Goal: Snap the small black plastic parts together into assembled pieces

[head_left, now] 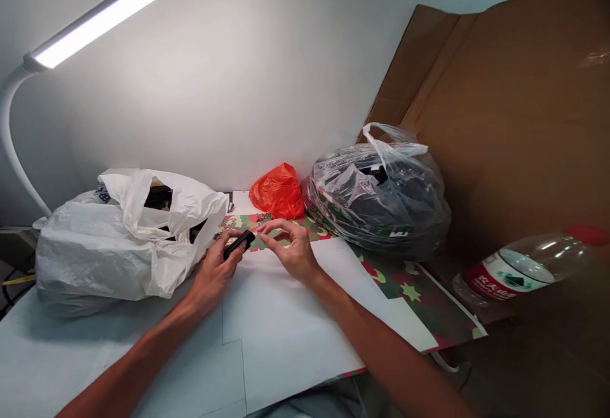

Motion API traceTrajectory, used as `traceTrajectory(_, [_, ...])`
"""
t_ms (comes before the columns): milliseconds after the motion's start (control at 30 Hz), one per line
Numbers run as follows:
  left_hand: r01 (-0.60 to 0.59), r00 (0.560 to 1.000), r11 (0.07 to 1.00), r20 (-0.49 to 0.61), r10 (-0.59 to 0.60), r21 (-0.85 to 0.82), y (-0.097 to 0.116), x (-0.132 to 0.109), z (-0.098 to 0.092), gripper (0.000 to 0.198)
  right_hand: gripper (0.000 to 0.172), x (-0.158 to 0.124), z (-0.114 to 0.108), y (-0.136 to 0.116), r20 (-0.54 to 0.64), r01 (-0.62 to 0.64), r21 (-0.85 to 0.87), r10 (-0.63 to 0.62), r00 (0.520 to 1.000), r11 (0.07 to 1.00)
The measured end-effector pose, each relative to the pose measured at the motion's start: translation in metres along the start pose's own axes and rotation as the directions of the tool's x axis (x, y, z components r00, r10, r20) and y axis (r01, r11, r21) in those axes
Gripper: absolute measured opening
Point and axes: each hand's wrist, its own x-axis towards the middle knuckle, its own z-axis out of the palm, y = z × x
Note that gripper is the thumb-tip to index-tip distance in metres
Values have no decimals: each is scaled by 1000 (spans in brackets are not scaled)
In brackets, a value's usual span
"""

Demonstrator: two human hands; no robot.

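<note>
My left hand (216,269) is closed around a small, oblong black object (239,245), its end pointing up and to the right. What kind of object it is cannot be made out. Just to the right, my right hand (296,254) has thumb and forefinger pinched close to that end. Whatever is between those fingertips is too small to name. Behind both hands, small shiny metallic bits (264,217) lie on a patterned red and green sheet (320,230). White paper (281,303) covers the table beneath my wrists.
On the left bulges a white plastic bag (95,249) with black items inside. A red bag (279,190) and a clear bag of dark items (381,205) stand by the wall. Cardboard (515,113) and a bottle (517,272) are at right; a lit lamp (124,14) hangs overhead.
</note>
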Motion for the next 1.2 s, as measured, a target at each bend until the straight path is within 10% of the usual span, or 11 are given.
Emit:
traceTrajectory(500, [-24, 999, 996, -40, 21, -85, 1, 0, -5, 32, 31, -10, 11, 3, 102, -150, 245, 128, 987, 958])
traceTrajectory(1200, [-151, 980, 915, -64, 188, 375, 11, -11, -1, 23, 16, -16, 11, 11, 146, 188, -258, -154, 977, 947])
